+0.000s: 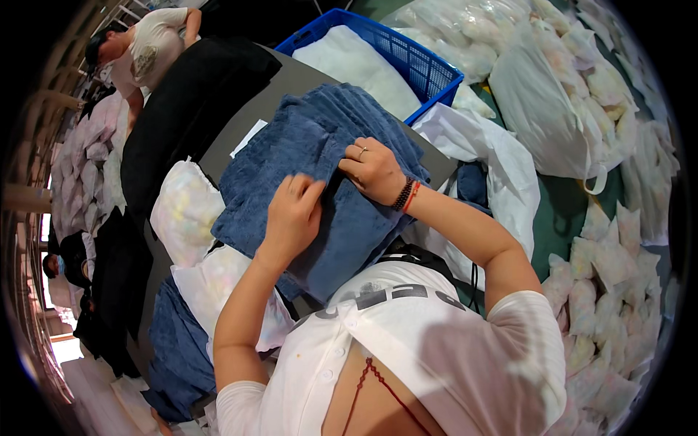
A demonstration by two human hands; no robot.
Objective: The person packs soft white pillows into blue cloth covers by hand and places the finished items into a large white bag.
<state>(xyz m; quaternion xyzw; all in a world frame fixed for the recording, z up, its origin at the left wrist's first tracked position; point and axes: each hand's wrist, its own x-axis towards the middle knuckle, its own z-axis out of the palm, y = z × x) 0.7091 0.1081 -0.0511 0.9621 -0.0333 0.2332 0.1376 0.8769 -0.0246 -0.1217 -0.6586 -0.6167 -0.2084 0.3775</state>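
Note:
A stack of blue plush fabric pieces (pixel 283 147), possibly cushion covers, lies before me on a grey table (pixel 305 71). My right hand (pixel 373 169), with a ring and bracelets at the wrist, pinches a raised edge of the top piece. Just left of it, my left hand (pixel 294 212) is curled over the same piece, its fingertips blurred. Whether it grips the cloth cannot be told. Two stuffed white cushion inserts (pixel 188 201) with pastel filling rest at the left of the stack.
Beyond the stack, a blue plastic crate (pixel 447 76) holds white padding (pixel 354 71). A white sack (pixel 507 180) with blue fabric inside stands at right. Bagged inserts (pixel 600 283) cover the right floor. Black fabric (pixel 185 109) lies at left, near a co-worker (pixel 150 49).

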